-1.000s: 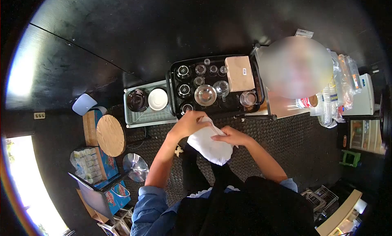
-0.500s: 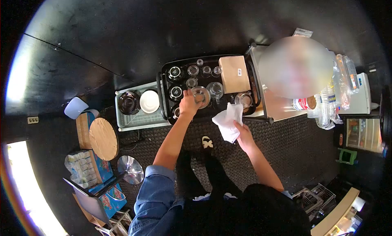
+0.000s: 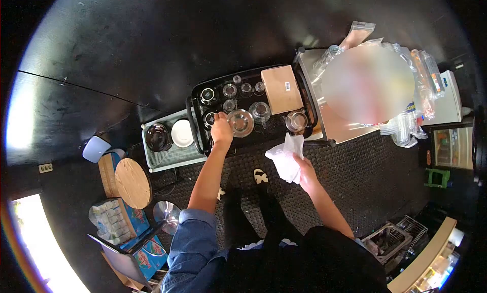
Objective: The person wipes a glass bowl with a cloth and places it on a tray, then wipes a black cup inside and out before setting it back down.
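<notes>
The right hand (image 3: 306, 174) has its fingers pinched on a white cloth (image 3: 286, 159), up above the floor (image 3: 335, 166), near the black tray (image 3: 274, 130). The left hand (image 3: 221, 129) is over the tray, its fingertips between a black cup (image 3: 209, 119) and the round glass bowl (image 3: 240, 123). I can't tell if they grip anything. A glass mug (image 3: 260, 112) sits just beside the bowl, and a brown box (image 3: 282, 90) lies on the tray too. Next to the tray, a basket (image 3: 172, 159) holds a white dish (image 3: 182, 133) and a dark dish (image 3: 158, 137).
</notes>
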Tool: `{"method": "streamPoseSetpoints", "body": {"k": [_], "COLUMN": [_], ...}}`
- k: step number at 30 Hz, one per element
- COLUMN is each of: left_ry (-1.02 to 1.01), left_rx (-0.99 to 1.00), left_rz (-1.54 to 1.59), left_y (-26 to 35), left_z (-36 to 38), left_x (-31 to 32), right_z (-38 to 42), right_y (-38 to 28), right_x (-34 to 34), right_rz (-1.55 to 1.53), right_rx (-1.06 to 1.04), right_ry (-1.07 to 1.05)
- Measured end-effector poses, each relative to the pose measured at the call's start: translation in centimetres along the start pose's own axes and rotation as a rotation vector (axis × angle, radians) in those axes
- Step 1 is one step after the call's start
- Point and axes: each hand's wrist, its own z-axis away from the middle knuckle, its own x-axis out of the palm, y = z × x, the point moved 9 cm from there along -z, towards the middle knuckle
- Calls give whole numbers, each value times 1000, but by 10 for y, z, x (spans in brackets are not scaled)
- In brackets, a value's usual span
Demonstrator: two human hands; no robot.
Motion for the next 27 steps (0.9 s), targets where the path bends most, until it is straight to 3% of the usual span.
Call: {"method": "streamPoseSetpoints", "body": {"k": [2,4,8,10,15,17,18,20,21,22,24,25,27], "left_ry": [-10,195,135,77,177,58,124,15,-41,-96,-131,-84,-196], "left_rx": [-10,180,144,105,176,-9,127,55,52,52,82,114,3], "left_rz": [12,-23,80,494,540,904,795,1116,1178,1239,1237,1188,1546], "left_y": [-3,8,6,1,16,9,15,40,54,69,97,102,109], "left_z": [0,5,9,8,27,42,54,84,99,112,135,142,153], "left_x": [2,-10,-4,8,-26,-30,-46,-68,-78,-89,-121,-136,-145], "right_z": [2,3,4,5,10,26,28,45,69,90,130,130,153], "right_y": [-2,-5,-9,-9,-19,-46,-52,-88,-112,-125,-137,-127,-119], "right_x": [-4,-1,3,3,3,14,19,51,89,124,187,203,234], "right_rz": [-32,-40,-42,-50,-34,88,82,668,763,954,1222,1365,1533], "right_rx": [0,-16,-52,-62,-135,-312,-322,-613,-915,-964,-1408,-1383,-1444], "right_ry": [99,118,105,135,190,263,252,161,104,45,-131,-228,-318]}}
